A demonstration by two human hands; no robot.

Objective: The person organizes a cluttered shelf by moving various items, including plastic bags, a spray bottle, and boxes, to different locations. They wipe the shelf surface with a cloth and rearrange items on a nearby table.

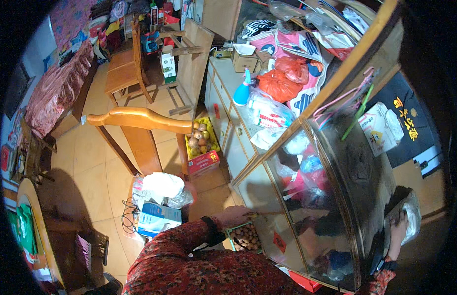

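Observation:
My left hand (234, 216) reaches from a patterned red sleeve to the lower front of a pale cabinet (246, 186), near its door edge; its fingertips are hard to make out. Just below it stands a green-rimmed basket of round brown items (246, 238). At the far right, my right hand (398, 225) lies against a crumpled clear plastic bag (411, 219) beside the glass-fronted upper part of the cabinet; whether its fingers grip the bag is unclear. Behind the glass are bags and cloth (309, 173).
A wooden chair (140, 120) with bags and a blue box (160, 217) on its seat stands to the left. Beyond it is a yellow crate of onions or fruit (200, 138). A blue spray bottle (242, 92) and red plastic bags (280, 84) sit on the cabinet's counter.

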